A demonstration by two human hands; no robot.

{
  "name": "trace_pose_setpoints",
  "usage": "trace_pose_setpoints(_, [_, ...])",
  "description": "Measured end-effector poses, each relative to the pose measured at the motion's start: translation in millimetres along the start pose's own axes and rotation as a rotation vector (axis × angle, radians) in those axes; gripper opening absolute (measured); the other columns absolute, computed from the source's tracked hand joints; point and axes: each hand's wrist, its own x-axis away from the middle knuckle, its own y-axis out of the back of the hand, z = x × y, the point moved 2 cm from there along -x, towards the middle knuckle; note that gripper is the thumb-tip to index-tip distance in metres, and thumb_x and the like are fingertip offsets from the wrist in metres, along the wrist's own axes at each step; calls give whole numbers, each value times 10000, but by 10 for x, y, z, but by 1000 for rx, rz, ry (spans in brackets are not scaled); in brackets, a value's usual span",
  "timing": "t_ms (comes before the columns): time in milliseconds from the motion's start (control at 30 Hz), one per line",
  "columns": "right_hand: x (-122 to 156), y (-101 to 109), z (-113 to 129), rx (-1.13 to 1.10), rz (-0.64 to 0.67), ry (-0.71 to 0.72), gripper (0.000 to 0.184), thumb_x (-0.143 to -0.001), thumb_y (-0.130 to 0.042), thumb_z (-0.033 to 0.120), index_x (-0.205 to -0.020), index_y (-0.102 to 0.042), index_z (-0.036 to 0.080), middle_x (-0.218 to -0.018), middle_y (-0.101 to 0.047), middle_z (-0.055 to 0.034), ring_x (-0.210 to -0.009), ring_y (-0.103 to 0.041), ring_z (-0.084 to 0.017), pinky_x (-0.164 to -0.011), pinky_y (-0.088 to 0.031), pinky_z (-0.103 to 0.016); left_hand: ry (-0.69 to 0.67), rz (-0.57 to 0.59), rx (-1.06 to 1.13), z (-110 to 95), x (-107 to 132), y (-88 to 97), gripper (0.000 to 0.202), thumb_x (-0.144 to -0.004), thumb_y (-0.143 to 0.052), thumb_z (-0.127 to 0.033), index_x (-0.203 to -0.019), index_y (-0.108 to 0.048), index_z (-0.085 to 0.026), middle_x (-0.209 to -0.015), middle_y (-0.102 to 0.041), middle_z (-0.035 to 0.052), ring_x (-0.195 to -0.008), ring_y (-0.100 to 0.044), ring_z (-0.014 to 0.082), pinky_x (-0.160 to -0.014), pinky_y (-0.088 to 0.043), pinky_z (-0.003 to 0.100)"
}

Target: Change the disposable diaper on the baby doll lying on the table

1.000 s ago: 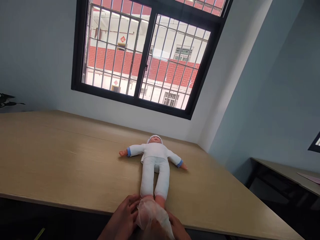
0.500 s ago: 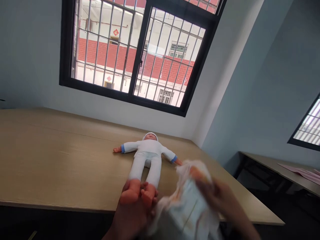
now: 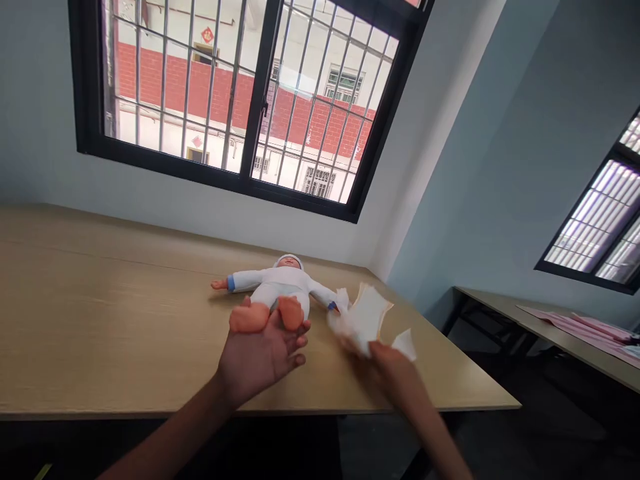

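Observation:
On its back on the table [image 3: 150, 347] lies a baby doll [image 3: 274, 275] in a white suit with blue cuffs and a white cap. Its legs are raised, and the bare feet point towards me. My left hand [image 3: 260, 357], palm up, holds the legs at the ankles, its fingers partly hidden behind the feet. To the right of the doll, my right hand [image 3: 395, 370] grips a white diaper [image 3: 367, 317] by its near edge. The diaper is unfolded and blurred by motion, close to the doll's right-side arm in view.
Behind the table is a wall with a barred window [image 3: 240, 100]. Another table [image 3: 500, 307] stands at the right, with pink cloth or sheets [image 3: 575, 327] on it. The main table's front edge runs below my hands.
My left hand has lifted the doll's legs from lying flat. My right hand has carried the diaper forward, from near me onto or just above the table beside the doll. The view has shifted right.

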Motion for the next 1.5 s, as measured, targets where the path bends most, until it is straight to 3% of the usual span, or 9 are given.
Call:
trace_pose_setpoints(100, [91,-411,257,-23,159,63,421,-916,-427,166,-1285,-627,189,-1372,-596,-121,-1199,-609,-278,-951,-475,-339,-12,63,-60,-180,-171,-195,536,-860,-516,-613,-1165,-573,-176,-1042,-628,130,-808,-594,222,-759,-447,351])
trace_pose_setpoints(200, [162,-536,395,36,197,-8,591,-855,-422,46,-1413,-531,207,-1507,-448,-113,-1341,-486,-337,-1066,-419,-423,-22,103,-83,-321,-343,-331,508,-869,-507,-567,-1194,-548,-179,-1040,-620,135,-820,-599,230,-761,-447,349])
trace_pose_setpoints(533, [443,-615,674,-111,335,157,739,-831,-455,77,-1496,-361,386,-1583,-302,-33,-1430,-344,-360,-1173,-254,-593,-75,119,-115,-673,-728,-574,484,-840,-517,-517,-1189,-533,-182,-1107,-590,154,-870,-628,258,-761,-481,386])
trace_pose_setpoints(667, [360,-519,810,-218,333,329,751,-816,-448,73,-1495,-364,383,-1601,-274,-20,-1468,-278,-333,-1182,-74,-672,-66,127,-111,-745,-806,-608,483,-842,-475,-584,-1100,-558,-184,-1125,-581,168,-862,-636,256,-764,-501,400])
trace_pose_setpoints(800, [165,-411,1011,-297,387,456,752,-826,-470,115,-1520,-315,362,-1618,-245,-16,-1497,-195,-320,-1200,-30,-637,-18,153,-112,-771,-885,-625,505,-832,-447,-625,-1060,-573,-193,-1131,-585,177,-876,-639,274,-771,-514,421])
trace_pose_setpoints(1033, [-292,-374,1240,-243,328,359,648,-898,-457,217,-1519,-325,347,-1589,-328,-54,-1465,-295,-300,-1199,-182,-525,-29,167,-122,-837,-1015,-676,452,-849,-467,-563,-1101,-562,-201,-1103,-603,172,-860,-651,285,-751,-514,427])
trace_pose_setpoints(1233, [-613,-410,1200,-59,312,65,557,-949,-390,244,-1505,-381,215,-1465,-461,-231,-1301,-520,-334,-1118,-278,-545,-23,193,-141,-842,-1036,-684,495,-832,-519,-521,-1222,-523,-215,-1095,-614,150,-869,-655,285,-757,-510,420])
trace_pose_setpoints(1367, [-596,-371,1404,-47,272,153,555,-954,-378,241,-1506,-378,185,-1467,-430,-276,-1367,-448,-357,-1157,-139,-604,-4,181,-160,-814,-1049,-680,506,-836,-521,-522,-1236,-512,-212,-1097,-612,156,-864,-655,281,-762,-510,419])
trace_pose_setpoints(1500, [-470,-326,1691,-106,248,322,562,-955,-417,315,-1509,-376,232,-1513,-388,-236,-1395,-399,-385,-1172,-77,-624,-4,164,-170,-787,-1067,-703,487,-831,-529,-509,-1214,-516,-209,-1099,-603,160,-863,-654,276,-757,-512,408])
